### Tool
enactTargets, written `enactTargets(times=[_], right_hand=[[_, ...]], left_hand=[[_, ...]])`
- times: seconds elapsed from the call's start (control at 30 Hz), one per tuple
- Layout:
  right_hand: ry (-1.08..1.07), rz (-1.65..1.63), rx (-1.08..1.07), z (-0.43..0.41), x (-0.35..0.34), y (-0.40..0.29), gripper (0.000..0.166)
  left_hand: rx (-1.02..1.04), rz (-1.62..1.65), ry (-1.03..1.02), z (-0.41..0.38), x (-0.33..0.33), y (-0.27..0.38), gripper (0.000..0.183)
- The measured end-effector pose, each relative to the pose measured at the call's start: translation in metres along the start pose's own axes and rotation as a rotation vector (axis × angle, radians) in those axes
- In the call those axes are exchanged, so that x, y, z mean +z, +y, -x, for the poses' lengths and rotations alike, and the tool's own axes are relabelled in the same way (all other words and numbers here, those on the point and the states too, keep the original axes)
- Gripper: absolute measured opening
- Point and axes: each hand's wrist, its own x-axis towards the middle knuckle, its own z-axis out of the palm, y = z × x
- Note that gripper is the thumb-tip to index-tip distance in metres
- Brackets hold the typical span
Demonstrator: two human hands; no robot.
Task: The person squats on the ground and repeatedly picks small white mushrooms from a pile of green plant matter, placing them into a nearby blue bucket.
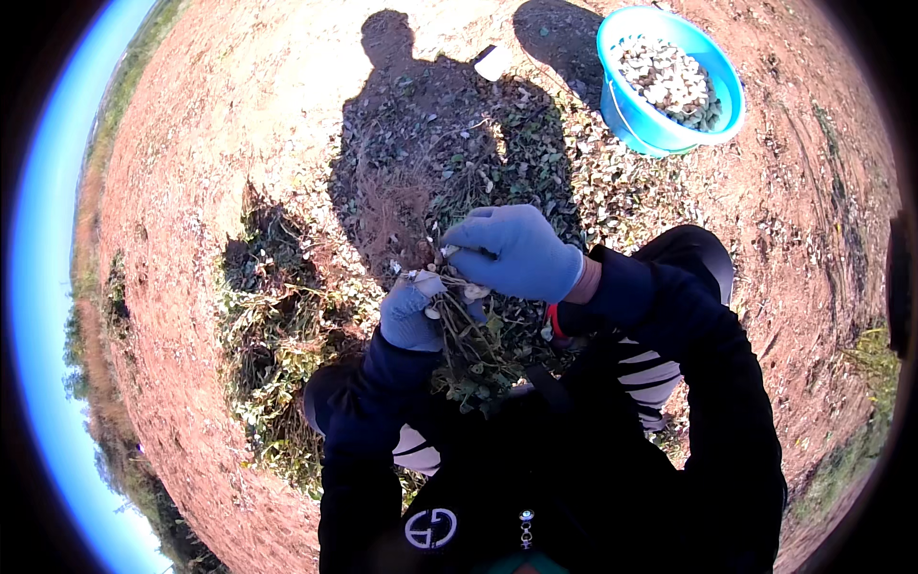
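My left hand (414, 312), in a grey-blue knit glove, is closed around the stems of an uprooted peanut plant (466, 337). The plant's leafy tops hang towards my lap, and pale pods cluster at its root end between my hands. My right hand (515, 251), gloved alike, is at these pods with thumb and fingers bent together; a small pale piece shows at its fingertips, partly hidden. A light blue plastic bucket (624, 107) with peanut pods (667, 77) in it stands on the ground at the upper right.
A heap of pulled peanut plants (280, 344) lies on the soil to my left. Loose leaves and stems (459, 158) cover the ground before me, partly under my shadow. My bent knees flank the work, and a red-edged shoe (556, 323) shows below my right wrist.
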Motion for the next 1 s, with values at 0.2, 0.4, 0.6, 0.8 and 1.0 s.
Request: enactTargets(times=[0.2,0.4,0.6,0.8,1.0], right_hand=[[0.347,0.367,0.040,-0.003,0.002,0.018,0.009],[0.546,0.577,0.096,-0.035,-0.129,0.010,0.015],[0.702,0.929,0.640,-0.006,-0.284,0.098,0.064],[0.450,0.959,0.481,-0.005,-0.237,0.080,0.055],[-0.121,0.559,0.032,-0.015,-0.079,0.010,0.049]], left_hand=[[0.195,-0.225,0.223,-0.008,-0.003,-0.020,0.038],[0.223,0.035,0.090,-0.008,-0.004,0.002,0.033],[0.196,0.083,0.161,-0.006,-0.012,0.008,0.052],[0.226,0.001,0.202,-0.003,-0.009,0.014,0.046],[0.191,0.010,0.172,-0.009,-0.011,0.007,0.040]])
